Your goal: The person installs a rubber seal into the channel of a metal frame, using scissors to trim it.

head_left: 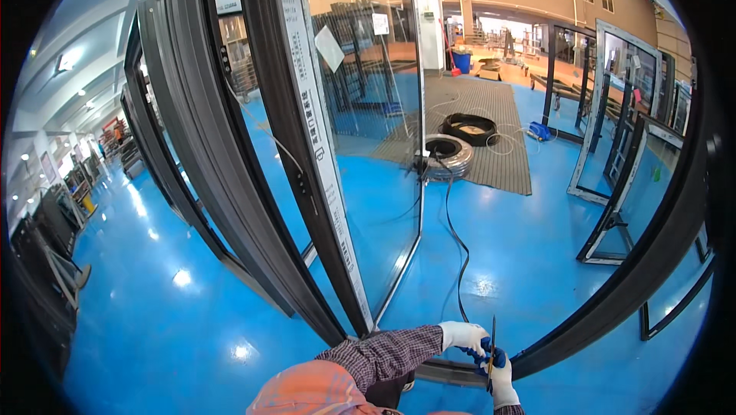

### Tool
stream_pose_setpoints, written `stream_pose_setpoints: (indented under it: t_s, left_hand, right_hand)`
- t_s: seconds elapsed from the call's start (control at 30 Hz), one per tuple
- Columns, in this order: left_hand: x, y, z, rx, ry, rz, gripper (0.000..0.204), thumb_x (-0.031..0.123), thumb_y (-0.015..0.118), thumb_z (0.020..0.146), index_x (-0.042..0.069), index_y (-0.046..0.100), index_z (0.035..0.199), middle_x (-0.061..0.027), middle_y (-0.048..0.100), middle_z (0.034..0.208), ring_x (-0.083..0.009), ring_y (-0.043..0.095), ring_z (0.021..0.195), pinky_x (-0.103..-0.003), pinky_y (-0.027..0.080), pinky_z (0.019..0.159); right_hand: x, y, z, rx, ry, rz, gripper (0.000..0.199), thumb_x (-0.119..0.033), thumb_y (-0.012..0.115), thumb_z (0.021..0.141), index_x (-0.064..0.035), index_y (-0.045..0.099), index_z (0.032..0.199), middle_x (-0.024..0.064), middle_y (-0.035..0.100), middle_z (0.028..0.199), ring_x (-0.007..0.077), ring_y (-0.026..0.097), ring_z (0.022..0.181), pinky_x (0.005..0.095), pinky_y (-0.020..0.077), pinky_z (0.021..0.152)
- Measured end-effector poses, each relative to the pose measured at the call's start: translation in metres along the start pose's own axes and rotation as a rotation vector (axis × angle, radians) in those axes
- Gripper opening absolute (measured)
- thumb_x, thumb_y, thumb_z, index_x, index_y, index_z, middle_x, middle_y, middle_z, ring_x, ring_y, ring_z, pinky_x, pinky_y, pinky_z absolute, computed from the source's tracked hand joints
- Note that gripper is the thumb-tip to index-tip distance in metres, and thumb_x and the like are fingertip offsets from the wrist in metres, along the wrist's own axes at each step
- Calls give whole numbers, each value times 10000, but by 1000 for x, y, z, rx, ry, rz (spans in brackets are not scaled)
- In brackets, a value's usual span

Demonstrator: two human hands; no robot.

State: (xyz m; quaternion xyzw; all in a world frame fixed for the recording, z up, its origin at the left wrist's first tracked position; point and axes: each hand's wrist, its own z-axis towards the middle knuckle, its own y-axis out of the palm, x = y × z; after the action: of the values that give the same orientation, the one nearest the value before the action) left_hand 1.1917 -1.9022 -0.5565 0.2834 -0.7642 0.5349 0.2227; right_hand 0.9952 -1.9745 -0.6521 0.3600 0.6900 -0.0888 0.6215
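Observation:
My left hand (462, 336), in a white glove with blue fingers, is closed around the end of a thin black strip (464, 269). The strip runs back over the blue floor to a coil (452, 160). Close against it, my right hand (503, 386), gloved the same way, is closed on a slim, dark, pointed tool (493, 332) that stands nearly upright; whether it is scissors or a knife I cannot tell. Both hands are above the bottom rail of a large dark frame (586, 337). To their left stands an open glazed sash (376, 108) with a white film strip.
A black coil (469, 130) and the paler coil lie on a ribbed grey mat (498, 154). Several window frames (613, 116) stand at the right. More dark profiles (207, 131) rise at the left. A blue item (539, 131) lies beside the mat.

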Motion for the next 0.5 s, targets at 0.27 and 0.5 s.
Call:
stream_pose_setpoints:
  t_s: [0.27,0.5]
  left_hand:
    - [11,-10,-6,-95,-75,55,627,467,636,775,14,544,1199,-136,609,1152,-311,566,1062,-410,456,885]
    - [9,3,-3,-146,-91,115,462,403,672,774,15,627,1020,-115,668,957,-297,612,841,-420,485,746]
  right_hand:
    - [8,-4,3,54,-35,-156,500,-11,671,726,-9,492,1193,101,604,1019,169,580,810,234,471,716]
    - [2,-1,-4,36,-136,-209,533,-13,691,718,-23,488,1211,82,615,996,151,567,807,228,476,679]
